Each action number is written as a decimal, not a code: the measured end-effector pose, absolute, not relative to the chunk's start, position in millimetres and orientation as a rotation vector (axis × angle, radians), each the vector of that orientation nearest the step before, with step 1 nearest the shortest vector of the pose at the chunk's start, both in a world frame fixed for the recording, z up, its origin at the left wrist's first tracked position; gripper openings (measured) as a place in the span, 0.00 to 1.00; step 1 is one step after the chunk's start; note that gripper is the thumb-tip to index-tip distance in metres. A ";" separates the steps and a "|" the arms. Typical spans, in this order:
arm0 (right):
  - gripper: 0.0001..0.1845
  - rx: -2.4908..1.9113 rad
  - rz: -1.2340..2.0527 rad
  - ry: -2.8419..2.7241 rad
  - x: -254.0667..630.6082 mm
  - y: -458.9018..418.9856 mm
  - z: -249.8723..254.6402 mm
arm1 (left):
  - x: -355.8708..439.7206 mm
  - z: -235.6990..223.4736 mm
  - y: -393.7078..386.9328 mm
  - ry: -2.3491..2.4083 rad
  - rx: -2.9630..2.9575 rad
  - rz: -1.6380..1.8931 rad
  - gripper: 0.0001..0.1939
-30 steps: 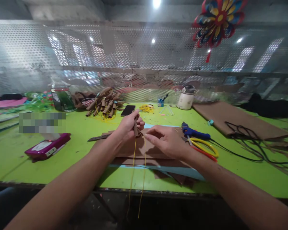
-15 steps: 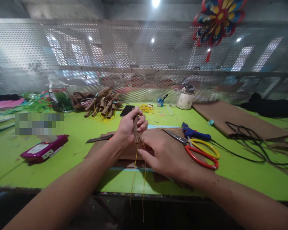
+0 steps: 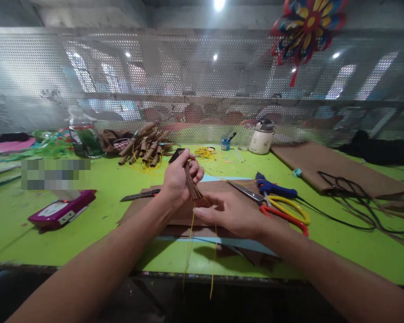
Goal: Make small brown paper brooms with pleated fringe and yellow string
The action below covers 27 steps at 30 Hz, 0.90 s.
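Note:
My left hand (image 3: 179,177) is closed around a narrow bundle of pleated brown paper (image 3: 192,184), whose lower end fans out slightly below my fingers. Two strands of thin yellow string (image 3: 189,246) hang from that end, past the table edge. Just right of the bundle's lower end is my right hand (image 3: 230,214), thumb and fingers apart. One strand passes by its fingers; whether it touches them I cannot tell. Beneath both hands lie brown paper sheets (image 3: 144,210) over a light blue sheet. Scissors (image 3: 286,208) with red and yellow handles rest beside my right wrist, partly covered by it.
A blue glue gun (image 3: 276,188) with a black cord lies behind the scissors. A utility knife (image 3: 139,195) and a purple power strip (image 3: 62,211) are on the left. Farther back are rolled brown paper pieces (image 3: 150,148), a phone (image 3: 175,155), a white bottle (image 3: 261,139) and folded brown paper (image 3: 323,166).
The bundle's lower end has tilted to the right and fanned wider. My right hand has shifted slightly right, and one yellow strand has swung right.

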State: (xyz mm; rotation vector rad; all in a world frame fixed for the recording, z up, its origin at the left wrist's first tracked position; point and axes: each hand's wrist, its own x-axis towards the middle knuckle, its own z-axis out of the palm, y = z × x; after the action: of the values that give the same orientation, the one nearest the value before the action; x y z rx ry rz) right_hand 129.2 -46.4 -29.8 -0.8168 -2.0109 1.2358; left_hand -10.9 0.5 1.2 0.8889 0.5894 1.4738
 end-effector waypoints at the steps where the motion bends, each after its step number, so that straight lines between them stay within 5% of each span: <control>1: 0.16 -0.833 1.274 -1.971 125.8 -45.9 -34.3 | -9.0 0.1 0.1 0.611 0.887 1.529 0.15; 5: 0.18 -0.898 1.320 -1.847 111.4 -43.8 -50.1 | -2.1 -2.6 -2.3 0.676 0.885 1.639 0.15; 10: 0.09 -0.989 1.249 -1.711 110.4 -52.2 -28.5 | 0.7 -2.8 -4.6 0.702 0.899 1.671 0.15; 19: 0.12 -0.949 0.649 -1.919 125.4 -53.7 -21.8 | 1.3 -1.8 -3.3 0.616 0.848 1.812 0.15; 23: 0.17 -0.794 0.269 -1.948 141.6 -22.7 -39.1 | -4.4 3.9 -2.6 0.629 0.826 1.634 0.16; 27: 0.15 -0.793 0.219 -2.051 173.5 7.6 -25.1 | -28.5 13.0 8.9 0.846 0.991 1.249 0.28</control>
State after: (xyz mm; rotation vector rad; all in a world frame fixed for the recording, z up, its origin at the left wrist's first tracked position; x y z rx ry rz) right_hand 173.5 7.6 -25.1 -0.7930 -2.0508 0.2187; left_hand -28.5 8.9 13.0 0.9909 0.8459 1.2488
